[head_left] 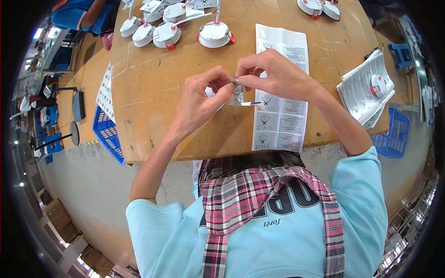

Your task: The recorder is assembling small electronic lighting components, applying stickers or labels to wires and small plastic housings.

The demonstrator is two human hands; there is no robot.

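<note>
Over the wooden table (153, 92), my left hand (201, 99) and my right hand (273, 74) meet and pinch a small clear plastic bag (238, 94) between their fingertips. Thin blue and white wires (254, 104) stick out of the bag to the right. A round white lamp is partly hidden behind my left hand. A long unfolded white instruction sheet (280, 123) lies flat beneath my right hand and reaches the table's near edge.
Several round white lamps (214, 34) with red clips sit at the far edge, two more lamps (320, 7) at the far right. A stack of leaflets (364, 90) with a small white part lies right. Blue crates (107, 132) stand beside the table. Another person's blue sleeve (76, 14) shows top left.
</note>
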